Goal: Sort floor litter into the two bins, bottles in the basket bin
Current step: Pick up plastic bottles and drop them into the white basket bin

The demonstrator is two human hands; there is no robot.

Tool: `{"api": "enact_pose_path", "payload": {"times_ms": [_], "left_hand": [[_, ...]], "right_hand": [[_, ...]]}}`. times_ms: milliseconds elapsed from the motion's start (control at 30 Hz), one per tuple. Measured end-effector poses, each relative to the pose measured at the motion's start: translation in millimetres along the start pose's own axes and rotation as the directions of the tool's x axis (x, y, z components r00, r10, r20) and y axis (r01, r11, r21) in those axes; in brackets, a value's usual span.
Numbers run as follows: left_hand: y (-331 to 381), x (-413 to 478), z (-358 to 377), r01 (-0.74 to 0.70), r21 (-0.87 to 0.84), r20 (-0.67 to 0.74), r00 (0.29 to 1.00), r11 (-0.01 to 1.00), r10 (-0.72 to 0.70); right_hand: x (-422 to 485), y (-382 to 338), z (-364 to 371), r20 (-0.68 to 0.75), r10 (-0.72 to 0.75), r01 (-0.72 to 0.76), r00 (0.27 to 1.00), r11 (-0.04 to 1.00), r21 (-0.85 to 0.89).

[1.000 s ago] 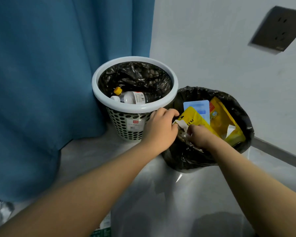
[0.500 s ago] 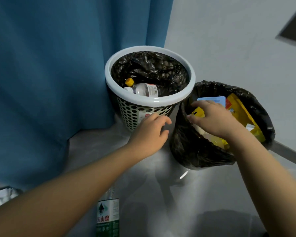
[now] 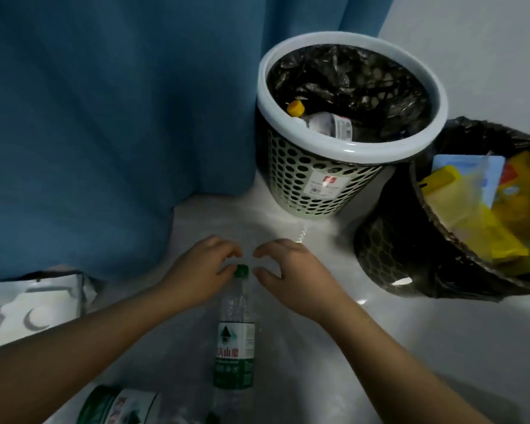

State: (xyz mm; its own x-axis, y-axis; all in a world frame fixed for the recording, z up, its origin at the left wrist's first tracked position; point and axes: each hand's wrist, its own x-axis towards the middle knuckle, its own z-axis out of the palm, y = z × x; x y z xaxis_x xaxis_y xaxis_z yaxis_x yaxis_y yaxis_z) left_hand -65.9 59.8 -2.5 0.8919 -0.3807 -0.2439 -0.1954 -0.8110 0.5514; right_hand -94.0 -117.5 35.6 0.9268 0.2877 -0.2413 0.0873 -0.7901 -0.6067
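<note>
Head view. Step in hand: pick-up of green-capped water bottle (image 3: 234, 332), lying on floor (image 3: 380, 347) short of basket bin (image 3: 364, 153). Left hand (image 3: 202, 280) at cap (image 3: 241, 270); grip closure can't be told. Right hand (image 3: 291, 276) beside cap, grip released, empty. Next req.: clamp neck, lift, drop into basket bin, not bag-lined bin (image 3: 380, 240).

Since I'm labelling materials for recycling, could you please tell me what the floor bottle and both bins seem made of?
Water bottle: likely thin clear plastic, with a see-through body. Basket bin: rigid moulded plastic, with a smooth pale rim and perforated wall. Second bin: covered by a crinkled, shiny black liner, probably plastic film; the bin's own material is hidden.
</note>
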Motion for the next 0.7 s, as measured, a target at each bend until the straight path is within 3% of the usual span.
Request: {"api": "enact_pose_path", "payload": {"times_ms": [167, 400, 700], "left_hand": [[-43, -27, 20, 0.052, 0.045, 0.063, 0.996, 0.998, -0.055], [-79, -47, 39, 0.124, 0.073, 0.131, 0.983, 0.99, -0.132], [-94, -74, 44, 0.175, 0.065, 0.185, 0.965, 0.982, -0.185]], "right_hand": [[15, 7, 59, 0.1, 0.164, -0.174, 0.981, 0.98, 0.099], [41, 15, 106, 0.21, 0.382, -0.412, 0.9, 0.903, 0.122], [45, 12, 122, 0.258, 0.401, -0.451, 0.879, 0.875, 0.178]]}}
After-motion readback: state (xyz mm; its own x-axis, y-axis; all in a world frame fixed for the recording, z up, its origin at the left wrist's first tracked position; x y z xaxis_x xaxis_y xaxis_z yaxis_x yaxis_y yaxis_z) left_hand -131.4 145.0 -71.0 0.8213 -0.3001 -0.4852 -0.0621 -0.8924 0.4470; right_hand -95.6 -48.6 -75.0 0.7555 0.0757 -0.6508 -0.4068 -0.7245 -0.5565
